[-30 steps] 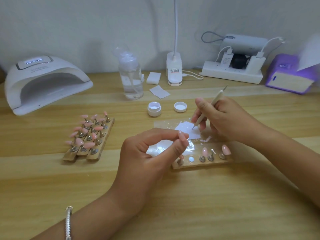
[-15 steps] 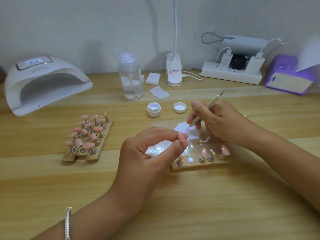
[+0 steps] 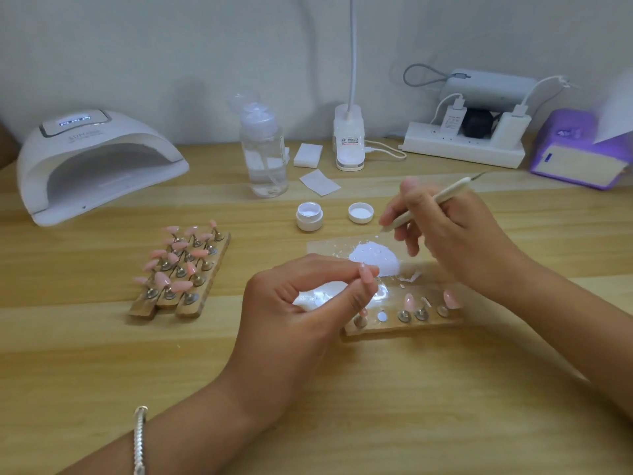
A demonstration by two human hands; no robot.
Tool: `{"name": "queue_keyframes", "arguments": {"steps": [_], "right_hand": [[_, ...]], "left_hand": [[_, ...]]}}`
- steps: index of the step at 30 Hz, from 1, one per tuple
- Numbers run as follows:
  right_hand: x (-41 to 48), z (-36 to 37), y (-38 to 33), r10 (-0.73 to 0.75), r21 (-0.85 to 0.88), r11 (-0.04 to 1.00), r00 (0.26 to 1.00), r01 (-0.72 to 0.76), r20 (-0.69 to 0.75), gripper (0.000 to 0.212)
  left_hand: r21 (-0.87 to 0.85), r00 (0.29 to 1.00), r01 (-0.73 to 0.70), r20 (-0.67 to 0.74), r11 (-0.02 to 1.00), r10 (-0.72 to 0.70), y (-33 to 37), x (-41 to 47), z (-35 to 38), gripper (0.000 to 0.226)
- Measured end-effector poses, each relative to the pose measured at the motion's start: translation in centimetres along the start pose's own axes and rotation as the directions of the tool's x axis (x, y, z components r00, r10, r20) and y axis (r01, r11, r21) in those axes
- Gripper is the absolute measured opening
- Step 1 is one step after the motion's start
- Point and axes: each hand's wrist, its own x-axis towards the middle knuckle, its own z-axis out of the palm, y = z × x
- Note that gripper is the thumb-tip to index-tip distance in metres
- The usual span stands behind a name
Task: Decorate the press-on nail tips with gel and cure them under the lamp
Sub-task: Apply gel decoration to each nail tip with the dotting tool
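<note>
My left hand (image 3: 301,303) pinches a pink nail tip (image 3: 367,274) between thumb and forefinger above the clear palette (image 3: 329,246). My right hand (image 3: 448,234) grips a cream dotting tool (image 3: 435,204) like a pen, its tip raised just beyond the white gel smear (image 3: 375,257) on the palette. The open gel jar (image 3: 309,216) and its lid (image 3: 360,212) stand behind the palette. A wooden holder (image 3: 404,323) in front of my right hand carries a few pink tips on stands. The white curing lamp (image 3: 92,162) sits at the back left.
Wooden holders (image 3: 181,272) with several pink tips lie to the left. A clear pump bottle (image 3: 263,156), white wipes (image 3: 318,181), a desk lamp base (image 3: 348,142), a power strip with chargers (image 3: 466,145) and a purple box (image 3: 579,156) line the back of the wooden table.
My right hand has lifted the tool off the white gel and moved it back and left towards the lid. My left hand has kept its pinch almost still.
</note>
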Motion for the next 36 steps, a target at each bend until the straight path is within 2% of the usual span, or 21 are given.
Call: {"name": "queue_keyframes", "arguments": {"steps": [5,11,18,24,36], "right_hand": [[-1.2,0.2,-3.4,-0.193,0.172,0.963,0.978,0.205,-0.084,0.038],[-3.3,1.3,-5.7,-0.243,0.345,0.89,0.95,0.299,-0.195,0.045],[-4.0,1.9,-5.4,-0.252,0.239,0.923,0.945,0.3,-0.21,0.039],[-4.3,2.2,-5.1,-0.244,0.238,0.927,0.948,0.289,-0.204,0.04],[-4.2,2.6,-4.9,-0.243,0.275,0.918,0.954,0.284,-0.174,0.034]], "left_hand": [[-0.02,1.0,0.015,0.009,1.0,-0.015,-0.1,-0.1,-0.1,0.003],[0.007,1.0,-0.013,0.017,1.0,0.013,-0.1,-0.1,-0.2,0.004],[0.075,0.998,-0.067,0.017,0.995,0.066,0.0,-0.1,-0.3,0.005],[0.14,0.996,-0.085,0.031,0.987,0.082,0.0,-0.1,0.0,0.009],[0.137,0.995,-0.094,0.026,0.986,0.092,-0.2,-0.1,0.0,0.007]]}}
